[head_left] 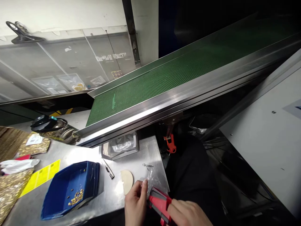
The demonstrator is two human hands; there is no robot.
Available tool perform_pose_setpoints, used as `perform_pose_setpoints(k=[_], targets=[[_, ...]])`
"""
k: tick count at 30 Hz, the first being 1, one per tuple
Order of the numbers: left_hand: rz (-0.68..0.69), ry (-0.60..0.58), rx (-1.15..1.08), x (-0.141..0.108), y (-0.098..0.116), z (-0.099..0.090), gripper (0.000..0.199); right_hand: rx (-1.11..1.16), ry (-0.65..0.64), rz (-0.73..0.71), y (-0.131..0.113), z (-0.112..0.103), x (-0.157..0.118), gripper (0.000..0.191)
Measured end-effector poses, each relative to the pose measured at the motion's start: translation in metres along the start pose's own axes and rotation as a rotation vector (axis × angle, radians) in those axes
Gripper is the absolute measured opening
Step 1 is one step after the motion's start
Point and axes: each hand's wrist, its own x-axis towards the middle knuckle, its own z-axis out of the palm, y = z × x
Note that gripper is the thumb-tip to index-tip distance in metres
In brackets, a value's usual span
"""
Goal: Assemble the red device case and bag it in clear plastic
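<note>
My left hand (pixel 136 199) pinches the edge of a clear plastic bag (pixel 154 180) between thumb and fingers. What is inside the bag, if anything, cannot be made out. My right hand (pixel 188 212) is wrapped round a red and grey hand tool (pixel 160 201) that looks like a stapler. The tool's front end lies close to the bag, just right of my left fingers. A beige, partly round flat piece (pixel 127 182) rests on the metal table beside my left hand. Beyond the bag lies a small metal piece (pixel 147 165).
A blue bin (pixel 92 179) holds small brass-coloured parts. Near it are a box cutter (pixel 107 169), a grey tray (pixel 119 153), a yellow sheet (pixel 42 175) and bags of brass parts (pixel 35 146). A green conveyor (pixel 145 81) slopes above the table; an orange-red tool (pixel 171 143) hangs below.
</note>
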Motion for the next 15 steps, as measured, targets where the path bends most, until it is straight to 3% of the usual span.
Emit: perform_pose_setpoints(k=[3, 9, 12, 15], targets=[[0.142, -0.021, 0.102, -0.005, 0.006, 0.005, 0.048, -0.114, 0.014, -0.021, -0.001, 0.011, -0.005, 0.011], [0.665, 0.011, 0.376, -0.014, 0.009, 0.013, 0.013, 0.145, 0.006, 0.336, 0.007, -0.007, -0.006, 0.003], [0.688, 0.051, 0.41, -0.015, 0.007, 0.019, 0.017, 0.378, -0.025, 0.468, 0.012, -0.013, -0.004, 0.009], [0.604, 0.035, 0.304, -0.021, 0.008, 0.025, 0.016, 0.541, -0.07, 0.482, 0.015, -0.01, -0.002, 0.014]])
